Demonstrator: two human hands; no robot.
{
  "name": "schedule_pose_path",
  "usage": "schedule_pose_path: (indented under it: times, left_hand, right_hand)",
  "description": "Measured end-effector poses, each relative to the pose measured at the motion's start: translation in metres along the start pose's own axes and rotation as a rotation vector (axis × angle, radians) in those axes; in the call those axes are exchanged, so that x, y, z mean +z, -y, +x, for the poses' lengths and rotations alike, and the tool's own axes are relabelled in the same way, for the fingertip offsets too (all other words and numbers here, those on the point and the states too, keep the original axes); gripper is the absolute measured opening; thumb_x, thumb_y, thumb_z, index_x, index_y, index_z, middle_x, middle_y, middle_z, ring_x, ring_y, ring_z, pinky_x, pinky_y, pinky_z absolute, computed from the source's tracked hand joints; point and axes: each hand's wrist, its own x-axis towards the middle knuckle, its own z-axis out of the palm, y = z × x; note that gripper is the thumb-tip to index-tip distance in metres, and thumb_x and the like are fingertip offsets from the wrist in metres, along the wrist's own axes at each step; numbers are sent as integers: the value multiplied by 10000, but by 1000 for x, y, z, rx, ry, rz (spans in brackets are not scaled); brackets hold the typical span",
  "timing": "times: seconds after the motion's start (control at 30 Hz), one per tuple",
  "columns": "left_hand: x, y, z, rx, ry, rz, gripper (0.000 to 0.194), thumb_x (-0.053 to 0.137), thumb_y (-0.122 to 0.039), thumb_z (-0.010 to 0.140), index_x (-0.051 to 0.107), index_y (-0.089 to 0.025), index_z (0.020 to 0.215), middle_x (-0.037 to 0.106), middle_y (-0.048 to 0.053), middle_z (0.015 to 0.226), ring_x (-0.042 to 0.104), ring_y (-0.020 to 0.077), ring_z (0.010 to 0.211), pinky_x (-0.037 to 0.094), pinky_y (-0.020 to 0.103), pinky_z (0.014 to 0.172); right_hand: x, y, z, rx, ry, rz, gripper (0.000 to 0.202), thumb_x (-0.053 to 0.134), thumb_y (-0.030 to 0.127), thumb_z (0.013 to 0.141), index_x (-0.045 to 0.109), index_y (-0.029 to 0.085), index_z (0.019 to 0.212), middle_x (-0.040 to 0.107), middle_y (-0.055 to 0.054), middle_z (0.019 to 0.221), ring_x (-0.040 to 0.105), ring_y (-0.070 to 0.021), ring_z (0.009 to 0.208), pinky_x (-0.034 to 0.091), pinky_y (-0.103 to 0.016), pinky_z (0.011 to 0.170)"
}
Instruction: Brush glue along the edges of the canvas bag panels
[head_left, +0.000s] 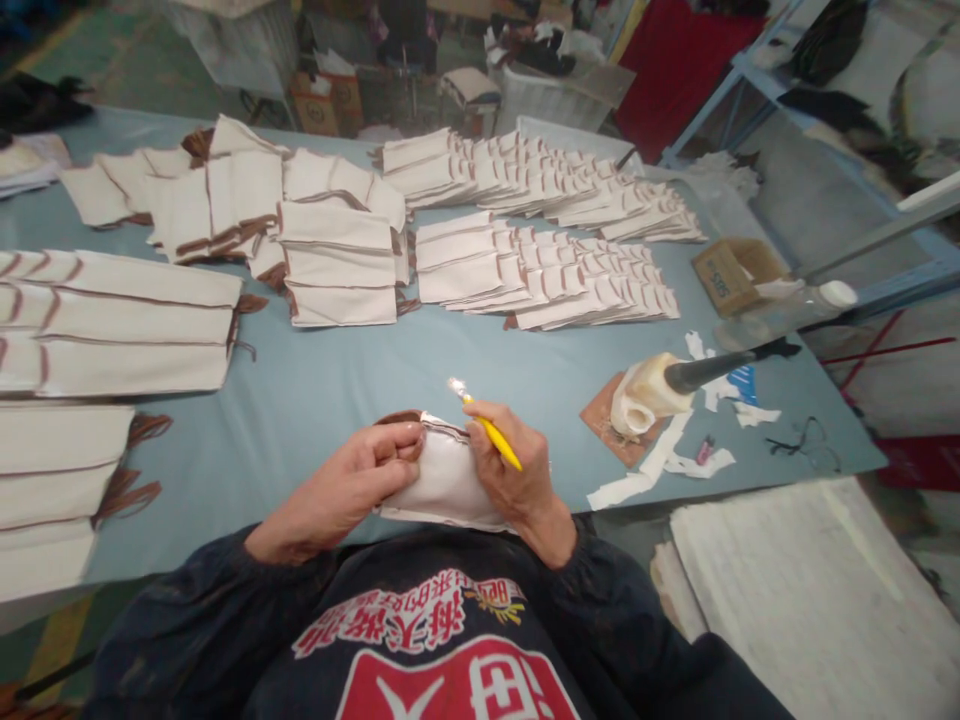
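- Fingers (486, 415) of R hand (525, 470) are closed around a yellow-handled brush (501, 443), whitish tip pointing away from the body; if they grip also the white pouch (444, 475), I can't see.
- L hand (349, 485) is pinching the pouch at its L end, nr. the brown edge.
- Pouch is betw. both hands, at near side of the blue-grey table (337, 370).
- On the R, cream pot (645, 390) w/ dark handle is on a brown board (600, 408), nr. white scraps (637, 485).
- Stacks (457, 262) of white pieces w/ brown edges lie farther back.
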Motion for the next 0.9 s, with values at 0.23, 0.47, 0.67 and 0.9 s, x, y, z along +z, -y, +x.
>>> schedule_pose_path:
  times: [0.23,0.47,0.67,0.9]
  left_hand:
    - [-40,35,20,71,-42,358,392,701,-555,859,798,-191,968,706,32,791,594,219,808,495,261,730]
    - [-23,65,28,168,-84,526,305,675,-420,926,732,-147,1047,746,63,1004,643,217,916,509,253,849]
    - [-13,61,35,253,-40,652,324,637,-419,965,779,-201,1157,799,74,1160,722,264,1035,537,250,923]
    - [-62,132,76,441,-234,924,434,655,-482,898,604,-662,1289,719,-264,1299,764,326,1075,578,419,1012]
  right_hand:
    - [-7,-29,6,336,-149,11,352,457,447,1049,688,193,971,711,-22,780,622,-152,627,481,-280,643]
    - [-1,-57,-8,518,-164,88,437,418,507,1040,689,173,967,661,-4,704,622,-162,634,461,-287,653]
    - [1,-74,-22,607,-271,116,457,406,544,1052,677,188,958,661,0,673,627,-168,613,500,-287,641]
    - [-48,-109,-69,712,-568,-27,542,345,638,1042,628,200,895,614,27,560,489,-127,412,430,-254,435]
